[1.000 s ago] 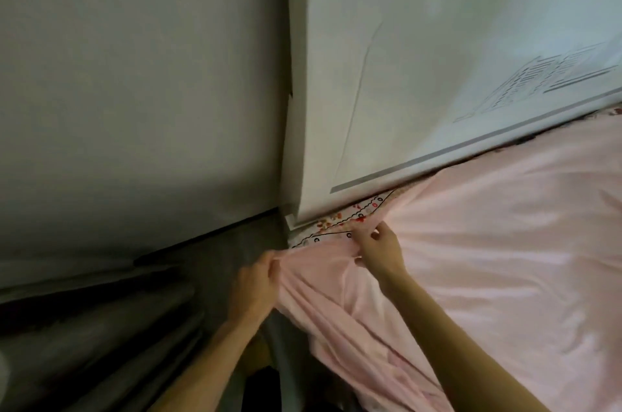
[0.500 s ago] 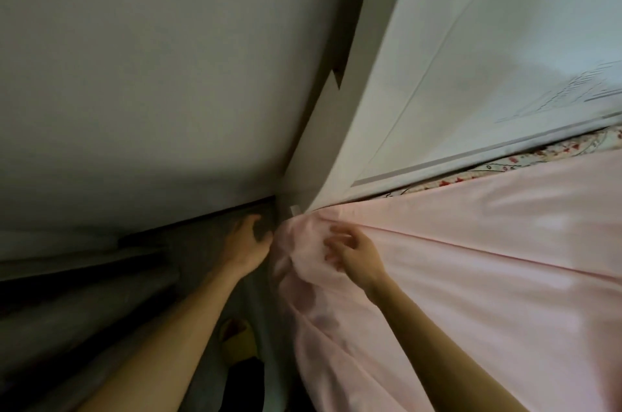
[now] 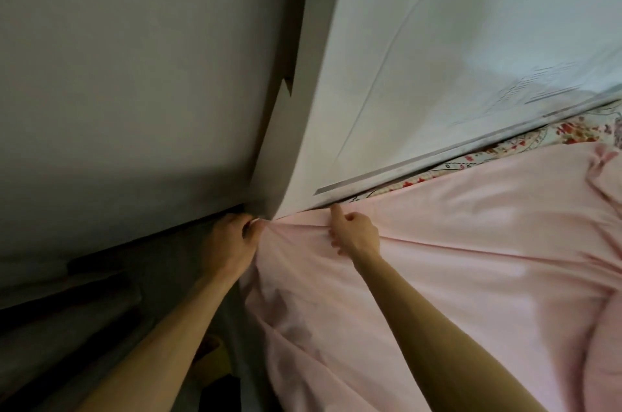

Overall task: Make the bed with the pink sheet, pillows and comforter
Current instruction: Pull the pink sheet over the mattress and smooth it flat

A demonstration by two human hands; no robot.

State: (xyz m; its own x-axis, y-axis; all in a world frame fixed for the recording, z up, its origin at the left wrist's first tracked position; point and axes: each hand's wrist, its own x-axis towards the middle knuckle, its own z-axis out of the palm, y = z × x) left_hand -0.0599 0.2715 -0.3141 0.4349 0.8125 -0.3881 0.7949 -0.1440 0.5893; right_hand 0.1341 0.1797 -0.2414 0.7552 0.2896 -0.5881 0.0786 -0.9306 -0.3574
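Pink sheet (image 3: 471, 260) being fitted at the bed's corner.
Left hand (image 3: 235, 240) grips the corner; right hand (image 3: 353, 236) pinches fabric; pillows, comforter remain.

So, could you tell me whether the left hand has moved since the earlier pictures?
Yes: the left hand has gone up to the mattress corner, nearer the white board.

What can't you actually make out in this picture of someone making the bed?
- Head view: left hand's fingers, curled into the dark bed corner.
- Mattress corner, covered by the pink sheet.
- Most of the floral fabric, under that sheet.
- Print on the white panel, blurred.
- Pillows and comforter, outside the frame.
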